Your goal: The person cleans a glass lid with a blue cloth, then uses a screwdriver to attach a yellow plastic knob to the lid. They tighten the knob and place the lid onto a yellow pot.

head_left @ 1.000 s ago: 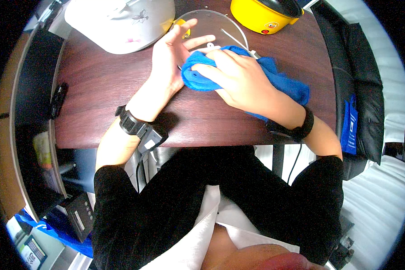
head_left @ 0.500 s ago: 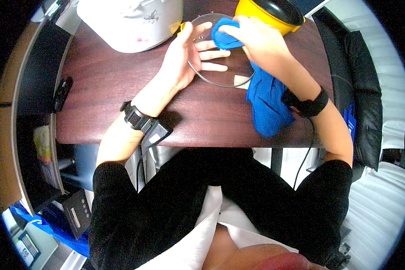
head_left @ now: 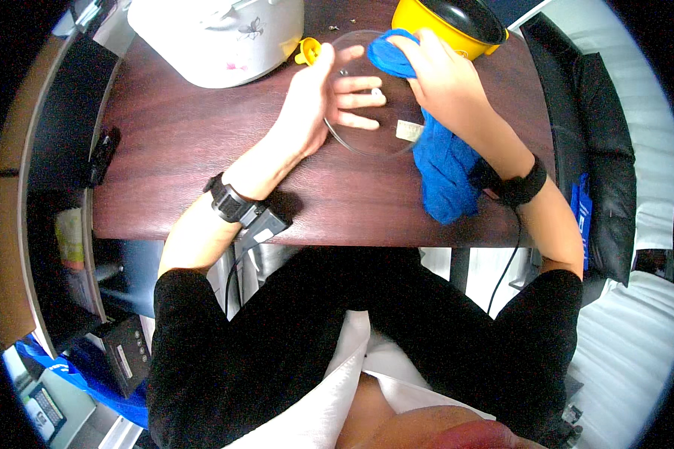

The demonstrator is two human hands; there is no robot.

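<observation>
the round see-through glass lid [head_left: 367, 112] lies flat on the dark wood table [head_left: 172, 157], near its far edge. the left hand [head_left: 323, 93] is at the lid's 9 o'clock side, spread wide open, and its fingers look to be under the glass, holding it steady. the right hand [head_left: 445, 78] is at the lid's 2 o'clock edge, curled shut around a blue cloth [head_left: 438, 161] pressed on the rim. the cloth's long end hangs toward 5 o'clock. both hands touch the lid. a yellow pot [head_left: 445, 22] sits just past the right hand at 12 o'clock.
</observation>
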